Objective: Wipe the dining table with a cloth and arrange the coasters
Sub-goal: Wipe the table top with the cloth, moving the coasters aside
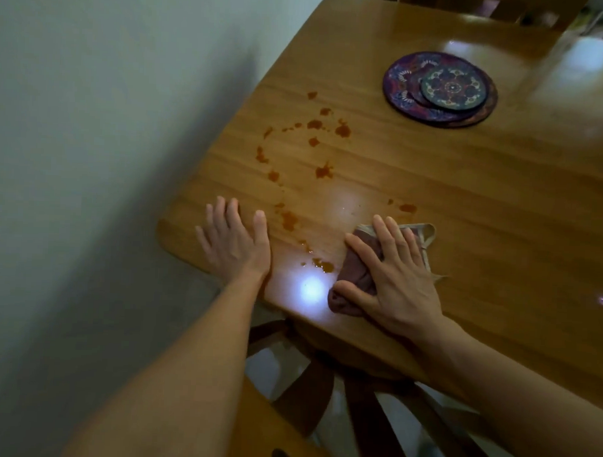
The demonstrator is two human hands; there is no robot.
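Note:
A glossy wooden dining table (465, 206) carries a ring of orange-brown spill spots (313, 140) near its left end. My right hand (391, 272) presses flat on a crumpled mauve cloth (355, 274) with a beige hem, close to the front edge, just right of the nearest spots. My left hand (234, 239) lies flat and open on the bare wood near the table's corner, holding nothing. A stack of round purple patterned coasters (438, 87), small ones on a larger mat, sits farther back on the table.
A pale wall (109, 102) runs close along the table's left end. A dark wooden chair (322, 383) stands under the front edge below my arms. Another chair back (526, 10) shows at the far side.

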